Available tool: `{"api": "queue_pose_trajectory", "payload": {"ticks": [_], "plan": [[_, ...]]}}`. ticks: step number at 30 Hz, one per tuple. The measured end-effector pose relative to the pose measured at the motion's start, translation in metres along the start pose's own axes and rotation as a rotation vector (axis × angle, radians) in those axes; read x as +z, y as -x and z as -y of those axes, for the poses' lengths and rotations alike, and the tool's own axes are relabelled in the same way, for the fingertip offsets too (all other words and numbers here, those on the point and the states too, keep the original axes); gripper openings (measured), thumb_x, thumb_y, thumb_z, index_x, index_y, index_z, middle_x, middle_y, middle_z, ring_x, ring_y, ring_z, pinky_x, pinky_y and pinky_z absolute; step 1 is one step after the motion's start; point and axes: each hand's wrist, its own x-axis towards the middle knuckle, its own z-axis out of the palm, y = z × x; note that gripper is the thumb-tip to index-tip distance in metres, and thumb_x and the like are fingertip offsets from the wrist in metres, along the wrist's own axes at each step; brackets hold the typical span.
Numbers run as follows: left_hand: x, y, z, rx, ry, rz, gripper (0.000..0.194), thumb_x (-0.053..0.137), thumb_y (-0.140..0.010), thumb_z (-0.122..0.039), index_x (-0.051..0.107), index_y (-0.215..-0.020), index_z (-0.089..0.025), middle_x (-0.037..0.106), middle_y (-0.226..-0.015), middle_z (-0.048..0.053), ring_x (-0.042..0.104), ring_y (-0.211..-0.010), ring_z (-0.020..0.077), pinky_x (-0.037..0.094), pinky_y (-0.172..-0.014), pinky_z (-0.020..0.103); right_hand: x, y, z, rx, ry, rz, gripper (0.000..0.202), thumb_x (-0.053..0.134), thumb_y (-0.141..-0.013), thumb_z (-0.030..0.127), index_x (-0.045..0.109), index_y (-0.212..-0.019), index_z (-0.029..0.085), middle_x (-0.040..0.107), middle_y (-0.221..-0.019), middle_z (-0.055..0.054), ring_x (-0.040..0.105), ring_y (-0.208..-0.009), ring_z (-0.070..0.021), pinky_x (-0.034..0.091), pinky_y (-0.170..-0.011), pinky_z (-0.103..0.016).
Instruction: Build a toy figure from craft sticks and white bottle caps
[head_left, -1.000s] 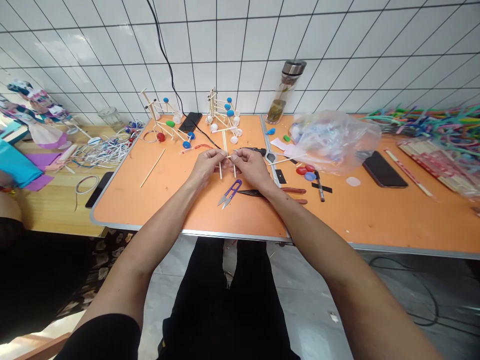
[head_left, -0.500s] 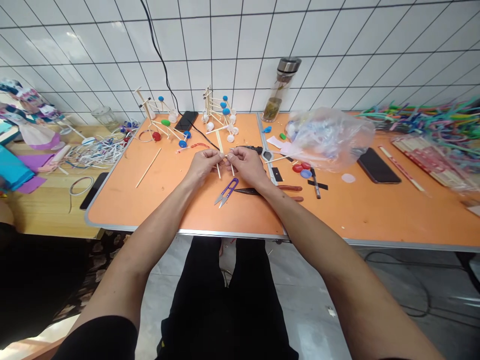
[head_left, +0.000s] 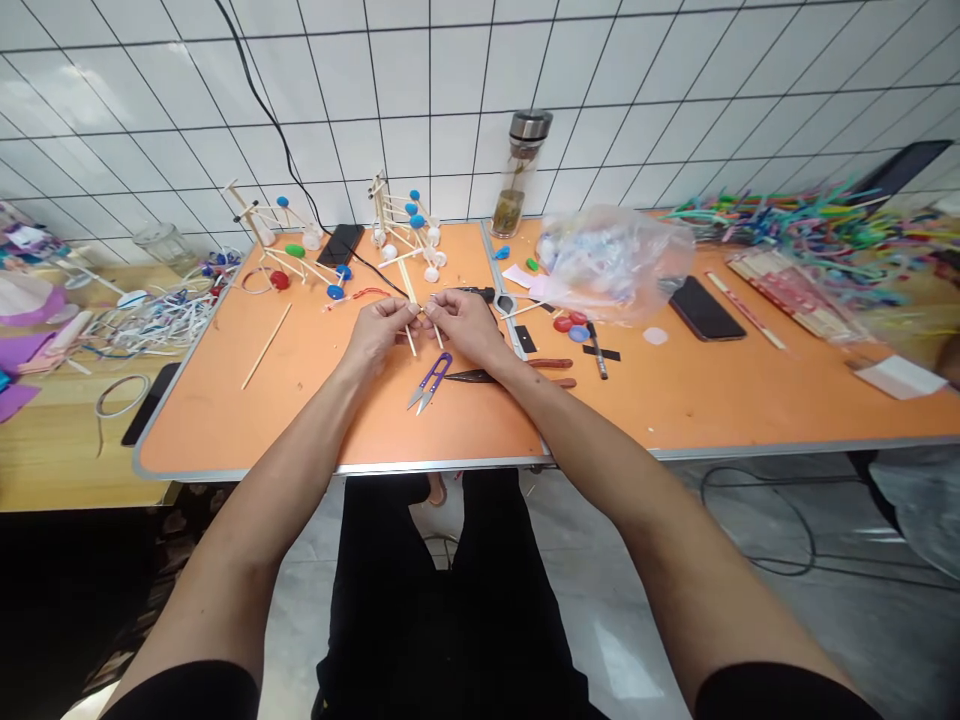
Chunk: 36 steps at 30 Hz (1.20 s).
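Observation:
My left hand (head_left: 384, 328) and my right hand (head_left: 459, 322) meet over the orange table, fingers pinched on a pair of thin wooden sticks (head_left: 410, 285) that join near the top and spread toward me. Any small piece between the fingertips is hidden. Just below the hands lie purple-handled thread snips (head_left: 431, 382), blades toward me. Pliers with reddish-brown handles (head_left: 551, 364) rest partly beneath my right forearm. Beyond the hands stands a stick structure with blue and white caps (head_left: 409, 215), and a similar one (head_left: 285, 240) is farther left. A single stick (head_left: 266, 346) lies left of my left hand.
A glass tea bottle (head_left: 517, 175) stands by the tiled wall. To the right are a plastic bag (head_left: 622, 260), a phone (head_left: 706, 308), packed chopsticks (head_left: 795, 290) and colourful pipe cleaners (head_left: 810, 225). Several caps and a marker (head_left: 598, 350) lie mid-table. Tangled cords (head_left: 169, 312) are at left.
The view has turned to the right, so the table's things sit farther left in the picture. Both hands keep their pinch on the sticks, with little other movement.

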Motion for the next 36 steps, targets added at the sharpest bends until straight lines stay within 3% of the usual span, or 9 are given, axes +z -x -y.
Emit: {"api": "queue_pose_trajectory", "payload": {"ticks": [7,20,29,36], "plan": [[0.003,0.003,-0.003,-0.004,-0.022,-0.015,0.058,0.109,-0.059,-0.058,0.073,-0.075,-0.016,0.074,-0.071,0.002,0.064,-0.058,0.0101,0.052,-0.058,0.022,-0.002,-0.001,-0.005,-0.025,0.036,0.001,0.015,0.073,-0.103,0.025,0.070,-0.088,0.022,0.082,-0.083,-0.001,0.077,-0.067,-0.0161,0.059,-0.067,-0.028],[0.004,0.003,-0.004,-0.013,-0.034,-0.019,0.051,0.104,-0.072,-0.054,0.069,-0.071,-0.017,0.074,-0.068,0.002,0.064,-0.058,0.0101,0.052,-0.058,0.021,-0.003,-0.001,-0.011,-0.078,0.089,0.021,0.028,0.079,-0.100,0.045,0.068,-0.085,0.023,0.080,-0.082,-0.003,0.074,-0.073,-0.0181,0.059,-0.068,-0.029],[0.003,0.005,-0.005,-0.011,-0.043,0.014,0.055,0.107,-0.065,-0.059,0.073,-0.074,-0.017,0.074,-0.072,0.002,0.064,-0.059,0.0103,0.052,-0.058,0.023,-0.002,0.000,-0.006,-0.052,0.058,0.003,0.018,0.075,-0.100,0.032,0.069,-0.086,0.023,0.081,-0.082,-0.002,0.074,-0.069,-0.0176,0.060,-0.070,-0.030],[0.004,0.005,-0.003,0.006,-0.048,-0.004,0.054,0.109,-0.064,-0.058,0.074,-0.073,-0.017,0.072,-0.068,0.002,0.062,-0.057,0.0106,0.050,-0.058,0.024,-0.001,0.002,-0.002,-0.029,0.068,-0.007,0.020,0.075,-0.099,0.032,0.068,-0.082,0.023,0.082,-0.081,-0.002,0.074,-0.068,-0.0165,0.059,-0.068,-0.028]]}}
